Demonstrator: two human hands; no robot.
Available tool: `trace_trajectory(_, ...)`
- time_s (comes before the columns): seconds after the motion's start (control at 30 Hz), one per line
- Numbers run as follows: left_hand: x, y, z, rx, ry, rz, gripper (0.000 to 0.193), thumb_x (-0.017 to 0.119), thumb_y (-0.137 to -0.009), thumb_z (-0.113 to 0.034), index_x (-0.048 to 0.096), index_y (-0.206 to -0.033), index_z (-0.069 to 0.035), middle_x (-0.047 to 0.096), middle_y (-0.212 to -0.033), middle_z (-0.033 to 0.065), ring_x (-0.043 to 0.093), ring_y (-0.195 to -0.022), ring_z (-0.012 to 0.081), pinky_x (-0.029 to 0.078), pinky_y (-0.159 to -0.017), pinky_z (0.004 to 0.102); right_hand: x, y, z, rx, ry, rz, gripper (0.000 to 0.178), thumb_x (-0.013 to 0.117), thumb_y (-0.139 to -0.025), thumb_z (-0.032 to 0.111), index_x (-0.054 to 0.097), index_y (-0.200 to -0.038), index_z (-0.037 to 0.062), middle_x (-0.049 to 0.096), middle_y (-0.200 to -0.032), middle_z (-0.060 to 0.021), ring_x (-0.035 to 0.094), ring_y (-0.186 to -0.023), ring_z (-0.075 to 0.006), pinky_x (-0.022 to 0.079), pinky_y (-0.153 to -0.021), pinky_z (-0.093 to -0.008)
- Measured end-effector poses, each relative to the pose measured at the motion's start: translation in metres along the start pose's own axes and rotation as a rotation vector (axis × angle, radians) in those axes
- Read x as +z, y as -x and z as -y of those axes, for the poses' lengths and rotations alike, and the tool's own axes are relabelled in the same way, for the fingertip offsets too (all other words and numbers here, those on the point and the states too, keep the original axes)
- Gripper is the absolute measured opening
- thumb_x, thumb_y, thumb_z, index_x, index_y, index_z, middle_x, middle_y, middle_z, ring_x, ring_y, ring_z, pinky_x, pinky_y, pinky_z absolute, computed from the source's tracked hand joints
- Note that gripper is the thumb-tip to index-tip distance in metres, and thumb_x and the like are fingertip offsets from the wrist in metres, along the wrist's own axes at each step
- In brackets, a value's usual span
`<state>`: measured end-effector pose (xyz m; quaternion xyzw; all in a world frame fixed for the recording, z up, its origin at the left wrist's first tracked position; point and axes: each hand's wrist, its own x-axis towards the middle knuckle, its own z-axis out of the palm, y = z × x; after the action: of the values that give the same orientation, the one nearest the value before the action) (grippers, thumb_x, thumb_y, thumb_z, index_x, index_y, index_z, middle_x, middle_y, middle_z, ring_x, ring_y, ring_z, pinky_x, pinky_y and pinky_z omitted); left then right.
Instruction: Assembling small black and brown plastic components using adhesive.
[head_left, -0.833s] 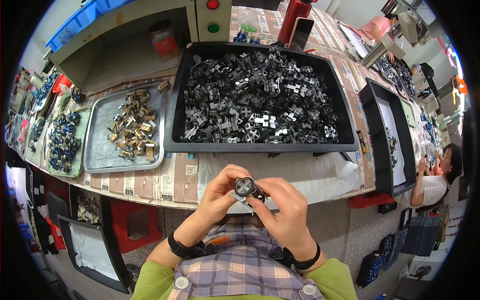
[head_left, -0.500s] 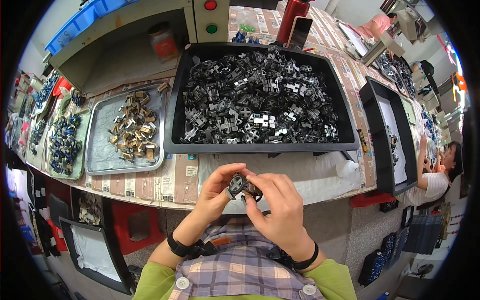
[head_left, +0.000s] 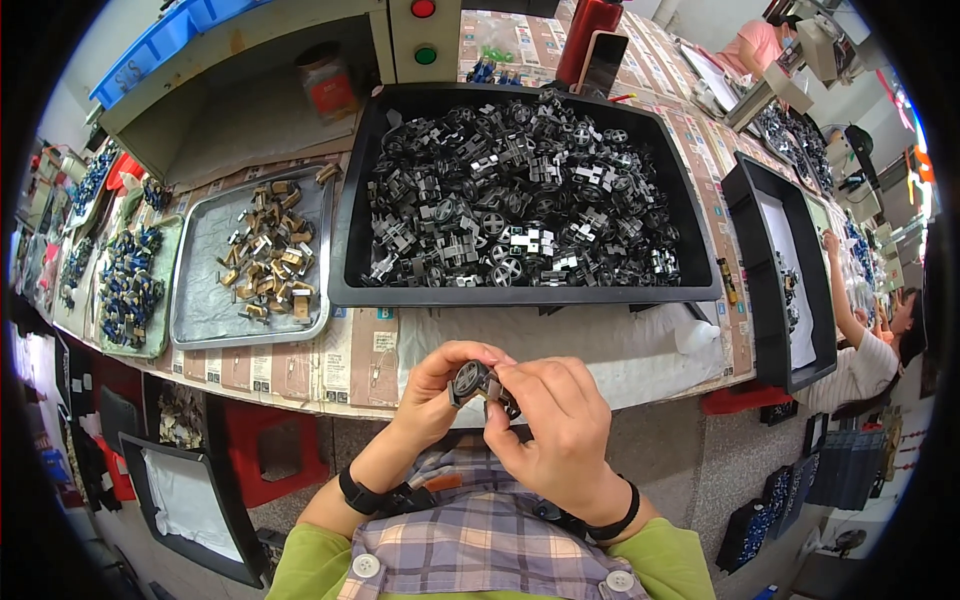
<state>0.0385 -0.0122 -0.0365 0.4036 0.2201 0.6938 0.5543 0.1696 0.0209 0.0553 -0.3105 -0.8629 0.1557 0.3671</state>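
Note:
Between my two hands, just off the table's front edge, is a small black part with spoked wheels [head_left: 468,380]. My left hand [head_left: 432,393] pinches it from the left, fingers curled behind its round spoked side. On the other side my right hand [head_left: 556,420] is closed on it with thumb and fingertips, and a brownish piece shows near that thumb. My fingers cover much of the part. Beyond my hands lies a large black tray [head_left: 520,296] heaped with similar wheeled black-and-silver parts [head_left: 500,190]. To its left, a metal tray [head_left: 190,300] holds brass-coloured and silver pieces [head_left: 268,250].
Far left sits a green tray [head_left: 165,335] of blue-and-metal parts. A narrow black tray [head_left: 745,230] stands at the right, near a co-worker in a white top [head_left: 868,372]. At the back are a red bottle [head_left: 590,40] and a phone [head_left: 604,65]. Red stools [head_left: 270,455] are below.
The held part has turned and tilted between my fingers, and my hands have shifted slightly. At the right, the co-worker's arm has reached farther over the table.

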Motion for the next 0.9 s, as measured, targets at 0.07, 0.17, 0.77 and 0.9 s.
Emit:
trace_trajectory(0.07, 0.0, 0.001, 0.0, -0.003, 0.013, 0.003, 0.02, 0.05, -0.086, -0.006, 0.05, -0.105, -0.003, 0.054, -0.105, 0.0122, 0.053, -0.097, 0.0182, 0.044, -0.082, 0.0302, 0.0, 0.0, 0.001, 0.0, 0.002, 0.001, 0.028, 0.062, -0.059, 0.003, 0.059, -0.087, -0.0013, 0.055, -0.077, -0.0082, 0.054, -0.07, -0.023, 0.046, -0.059, -0.0299)
trace_trajectory(0.17, 0.0, 0.002, -0.001, 0.002, 0.004, -0.001, 0.02, 0.051, -0.086, -0.007, 0.05, -0.105, -0.002, 0.055, -0.105, 0.0114, 0.053, -0.096, 0.0163, 0.044, -0.08, 0.0289, 0.002, 0.001, -0.001, -0.005, -0.01, -0.007, 0.028, 0.062, -0.06, 0.003, 0.059, -0.088, -0.0006, 0.055, -0.077, -0.0081, 0.054, -0.069, -0.023, 0.046, -0.058, -0.0299)
trace_trajectory(0.77, 0.01, 0.001, -0.025, -0.339, -0.204, -0.151, 0.026, 0.059, -0.083, -0.009, 0.048, -0.105, -0.001, 0.055, -0.096, 0.0024, 0.053, -0.089, 0.0079, 0.043, -0.078, 0.0225, 0.022, 0.024, -0.044, 0.695, -0.939, 0.228, 0.021, 0.063, -0.08, 0.018, 0.057, -0.087, -0.0013, 0.058, -0.075, -0.0024, 0.052, -0.065, -0.0072, 0.042, -0.061, -0.0212)
trace_trajectory(0.9, 0.011, 0.001, -0.027, -0.362, -0.196, -0.151, 0.026, 0.059, -0.083, -0.01, 0.048, -0.105, -0.002, 0.055, -0.095, 0.0019, 0.052, -0.086, 0.0068, 0.043, -0.073, 0.0213, 0.025, 0.025, -0.044, 0.732, -1.066, 0.237, 0.02, 0.058, -0.084, 0.019, 0.058, -0.089, -0.0005, 0.058, -0.077, 0.0007, 0.048, -0.067, -0.0035, 0.04, -0.06, -0.0194)
